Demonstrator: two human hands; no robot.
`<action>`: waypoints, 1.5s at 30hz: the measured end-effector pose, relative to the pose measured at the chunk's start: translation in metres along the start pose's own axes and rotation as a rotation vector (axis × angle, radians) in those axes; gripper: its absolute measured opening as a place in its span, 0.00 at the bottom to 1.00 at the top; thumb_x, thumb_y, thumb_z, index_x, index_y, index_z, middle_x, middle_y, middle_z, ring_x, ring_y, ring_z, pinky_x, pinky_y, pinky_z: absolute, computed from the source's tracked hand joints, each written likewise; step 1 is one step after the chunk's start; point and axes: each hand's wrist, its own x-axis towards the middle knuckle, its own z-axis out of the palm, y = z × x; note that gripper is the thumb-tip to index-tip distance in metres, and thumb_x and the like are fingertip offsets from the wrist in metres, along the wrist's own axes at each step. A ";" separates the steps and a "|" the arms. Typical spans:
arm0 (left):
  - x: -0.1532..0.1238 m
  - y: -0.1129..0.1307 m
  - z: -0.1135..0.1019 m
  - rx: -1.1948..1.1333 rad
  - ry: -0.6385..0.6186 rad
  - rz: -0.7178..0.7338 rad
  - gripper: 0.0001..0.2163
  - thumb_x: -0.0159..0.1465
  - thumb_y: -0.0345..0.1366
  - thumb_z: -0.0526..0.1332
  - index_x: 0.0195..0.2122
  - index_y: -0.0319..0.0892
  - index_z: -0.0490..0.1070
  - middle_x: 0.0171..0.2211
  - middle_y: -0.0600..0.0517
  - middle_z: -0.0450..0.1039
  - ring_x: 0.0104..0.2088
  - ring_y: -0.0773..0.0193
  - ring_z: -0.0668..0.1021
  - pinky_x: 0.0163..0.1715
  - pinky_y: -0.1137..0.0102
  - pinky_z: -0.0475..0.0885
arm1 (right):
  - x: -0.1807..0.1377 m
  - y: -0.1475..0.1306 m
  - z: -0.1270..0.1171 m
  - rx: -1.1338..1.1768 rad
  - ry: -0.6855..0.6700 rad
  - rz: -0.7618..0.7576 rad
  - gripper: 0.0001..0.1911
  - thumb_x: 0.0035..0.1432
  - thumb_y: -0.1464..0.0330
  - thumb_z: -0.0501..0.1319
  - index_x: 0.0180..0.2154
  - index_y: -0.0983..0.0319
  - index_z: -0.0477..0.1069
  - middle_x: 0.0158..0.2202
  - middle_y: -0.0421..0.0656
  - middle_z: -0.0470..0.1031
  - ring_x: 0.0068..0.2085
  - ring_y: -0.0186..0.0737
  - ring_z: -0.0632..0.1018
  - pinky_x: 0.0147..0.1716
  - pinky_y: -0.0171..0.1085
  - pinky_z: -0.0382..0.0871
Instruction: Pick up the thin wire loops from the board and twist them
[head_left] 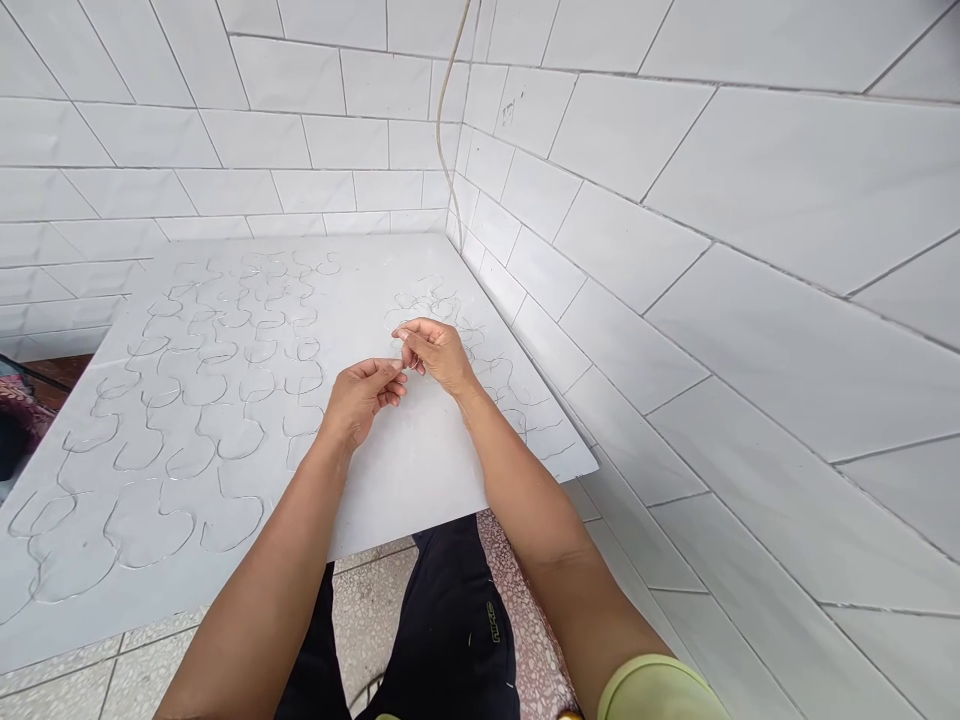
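Note:
My left hand (364,395) and my right hand (435,352) meet above a white board (390,480), fingertips pinched together around a small thin piece of wire (409,362) that I can barely make out. Both hands have their fingers curled closed. Many bent wire loops (225,350) lie spread in rows over the left and middle of the board. A looser heap of the same wire shapes (450,305) lies just beyond my right hand, running toward the board's right edge.
White tiled walls close in behind and to the right, with a thin cable (442,130) hanging in the corner. My dark trousers (442,620) and a speckled floor show below the board. Something dark and patterned (19,415) sits at the far left.

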 end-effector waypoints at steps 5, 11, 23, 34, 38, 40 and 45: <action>0.002 -0.001 0.000 -0.021 0.061 0.030 0.14 0.57 0.42 0.73 0.38 0.36 0.81 0.34 0.45 0.80 0.30 0.65 0.79 0.33 0.67 0.75 | 0.001 0.000 -0.002 -0.018 0.041 -0.032 0.15 0.62 0.54 0.64 0.40 0.59 0.78 0.25 0.39 0.75 0.25 0.32 0.71 0.22 0.32 0.63; 0.004 -0.004 -0.002 0.035 0.179 0.150 0.13 0.60 0.43 0.72 0.36 0.36 0.80 0.35 0.43 0.80 0.32 0.62 0.81 0.38 0.62 0.79 | 0.002 0.004 0.000 -0.071 0.065 -0.032 0.13 0.62 0.57 0.64 0.40 0.59 0.79 0.24 0.38 0.74 0.24 0.32 0.72 0.22 0.32 0.65; 0.001 -0.002 0.004 0.034 0.127 0.222 0.15 0.61 0.45 0.71 0.39 0.37 0.82 0.40 0.41 0.82 0.38 0.58 0.83 0.44 0.59 0.79 | 0.002 0.014 0.012 -0.157 0.122 0.012 0.08 0.64 0.63 0.60 0.39 0.60 0.75 0.24 0.36 0.74 0.24 0.31 0.73 0.24 0.30 0.66; 0.001 0.001 -0.001 0.205 0.156 0.229 0.14 0.60 0.46 0.71 0.36 0.38 0.83 0.34 0.44 0.82 0.31 0.60 0.81 0.38 0.61 0.79 | 0.001 0.011 0.011 -0.198 0.160 0.126 0.09 0.64 0.63 0.60 0.38 0.61 0.75 0.24 0.39 0.77 0.23 0.32 0.74 0.24 0.31 0.67; 0.001 0.000 -0.003 0.299 0.141 0.252 0.14 0.61 0.46 0.69 0.36 0.38 0.83 0.34 0.44 0.82 0.29 0.61 0.80 0.36 0.61 0.80 | 0.001 0.010 0.012 -0.254 0.195 0.196 0.08 0.63 0.64 0.60 0.34 0.61 0.74 0.24 0.40 0.78 0.24 0.33 0.75 0.24 0.32 0.67; 0.002 0.000 -0.004 0.317 0.156 0.259 0.14 0.61 0.46 0.69 0.35 0.38 0.83 0.34 0.44 0.82 0.29 0.61 0.80 0.36 0.61 0.80 | 0.002 0.010 0.011 -0.273 0.207 0.203 0.08 0.63 0.65 0.59 0.32 0.61 0.72 0.25 0.41 0.79 0.24 0.33 0.76 0.24 0.32 0.67; 0.003 0.001 -0.008 0.321 0.205 0.263 0.13 0.61 0.44 0.69 0.34 0.38 0.83 0.34 0.44 0.82 0.29 0.61 0.80 0.34 0.62 0.80 | 0.003 0.010 0.009 -0.267 0.234 0.183 0.05 0.61 0.70 0.57 0.32 0.60 0.69 0.26 0.40 0.80 0.25 0.34 0.77 0.22 0.31 0.65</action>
